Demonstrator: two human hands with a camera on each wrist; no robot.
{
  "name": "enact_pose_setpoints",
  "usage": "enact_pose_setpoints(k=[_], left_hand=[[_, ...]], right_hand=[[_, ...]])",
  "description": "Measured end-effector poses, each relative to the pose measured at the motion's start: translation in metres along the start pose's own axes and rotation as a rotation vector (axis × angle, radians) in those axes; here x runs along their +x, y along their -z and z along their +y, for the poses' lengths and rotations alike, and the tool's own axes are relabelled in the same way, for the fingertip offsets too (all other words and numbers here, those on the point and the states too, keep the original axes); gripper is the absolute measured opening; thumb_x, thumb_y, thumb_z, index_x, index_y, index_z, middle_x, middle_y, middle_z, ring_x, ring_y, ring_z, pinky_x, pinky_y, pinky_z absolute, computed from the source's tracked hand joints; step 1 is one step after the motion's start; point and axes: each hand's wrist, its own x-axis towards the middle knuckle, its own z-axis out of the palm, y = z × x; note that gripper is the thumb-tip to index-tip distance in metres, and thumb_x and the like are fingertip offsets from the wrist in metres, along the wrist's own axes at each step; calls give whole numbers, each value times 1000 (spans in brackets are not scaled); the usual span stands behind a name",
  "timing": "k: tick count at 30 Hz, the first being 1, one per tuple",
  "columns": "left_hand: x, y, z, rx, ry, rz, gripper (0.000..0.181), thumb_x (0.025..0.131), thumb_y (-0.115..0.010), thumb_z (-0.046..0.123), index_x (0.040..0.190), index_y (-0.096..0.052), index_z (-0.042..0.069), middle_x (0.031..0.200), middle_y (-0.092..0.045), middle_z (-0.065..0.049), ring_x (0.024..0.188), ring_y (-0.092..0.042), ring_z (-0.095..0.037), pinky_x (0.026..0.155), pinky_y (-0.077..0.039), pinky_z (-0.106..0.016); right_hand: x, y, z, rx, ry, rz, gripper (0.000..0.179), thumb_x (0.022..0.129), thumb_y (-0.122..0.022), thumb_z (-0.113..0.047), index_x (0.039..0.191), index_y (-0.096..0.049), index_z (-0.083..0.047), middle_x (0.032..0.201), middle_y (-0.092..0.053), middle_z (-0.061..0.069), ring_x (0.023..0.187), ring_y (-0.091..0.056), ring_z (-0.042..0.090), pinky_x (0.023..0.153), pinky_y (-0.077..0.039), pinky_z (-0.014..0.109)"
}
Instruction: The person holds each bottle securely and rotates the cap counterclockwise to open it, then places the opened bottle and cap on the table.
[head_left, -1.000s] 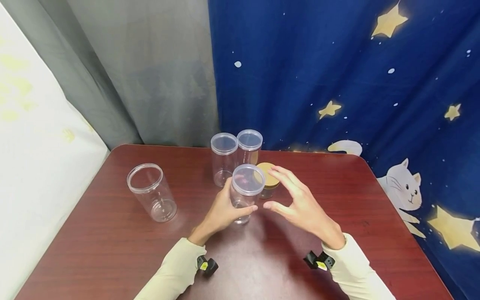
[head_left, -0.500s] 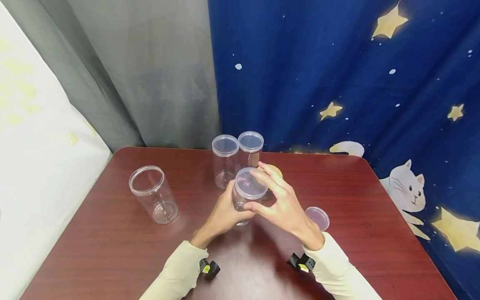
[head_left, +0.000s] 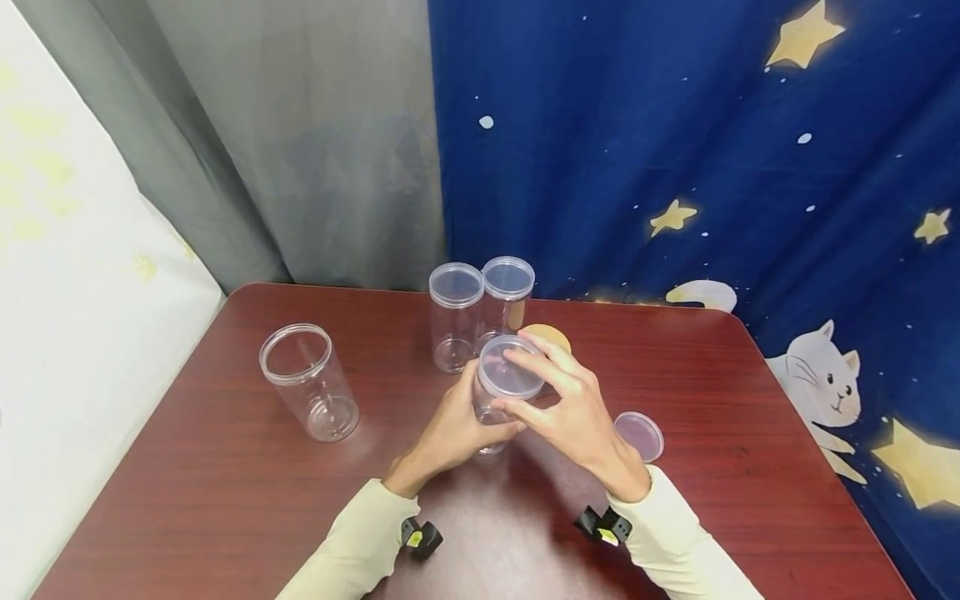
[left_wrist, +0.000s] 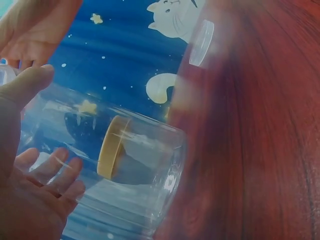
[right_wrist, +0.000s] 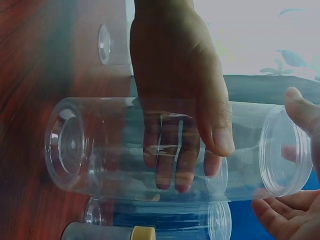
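A tall clear plastic jar (right_wrist: 110, 145) stands upright in front of me, its base close to the tabletop. My left hand (head_left: 452, 429) wraps round the jar's side, thumb toward me and fingers behind it. Across the top, my right hand (head_left: 573, 417) holds the translucent screw lid (head_left: 497, 362) by its edge, thumb on the near side and fingers over the far side. In the right wrist view the lid sits on the jar's mouth. Just behind the right hand is a smaller jar with a yellow lid (head_left: 551, 336), partly hidden.
Two tall clear jars with lids, a left one (head_left: 456, 325) and a right one (head_left: 510, 279), stand at the back. An open-topped clear jar (head_left: 318, 392) stands at the left. A loose translucent lid (head_left: 640, 436) lies on the red-brown table (head_left: 720, 467) by the right forearm. Curtains hang behind.
My right hand has moved left from beside the jar and taken hold of its lid. That move uncovered the loose lid on the table. The left hand keeps its grip.
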Motion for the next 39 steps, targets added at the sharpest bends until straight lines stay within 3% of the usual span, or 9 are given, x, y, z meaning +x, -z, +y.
enact_pose_setpoints(k=[18,27,39], left_hand=[[0,3,7,-65,-18,-60,85,69,-90,26,140,-42,20,124,-61,0,110,-61,-13,95,-51,-37],[-2,5,8,-90,-16,-117,86,69,-91,27,140,-42,24,124,-61,3,110,-60,-12,96,-50,-37],[0,6,11,-144,-44,-218,94,69,-90,25,147,-36,27,123,-62,2,111,-60,-14,99,-47,-36]], right_hand=[[5,17,3,68,90,-136,58,73,-89,-23,126,-67,-16,142,-55,7,129,-53,24,103,-46,28],[6,25,11,163,165,-224,53,80,-84,-24,128,-66,-14,144,-53,9,135,-48,28,111,-39,30],[12,31,12,290,234,-298,55,75,-84,-12,127,-64,-12,143,-52,18,136,-46,31,110,-39,32]])
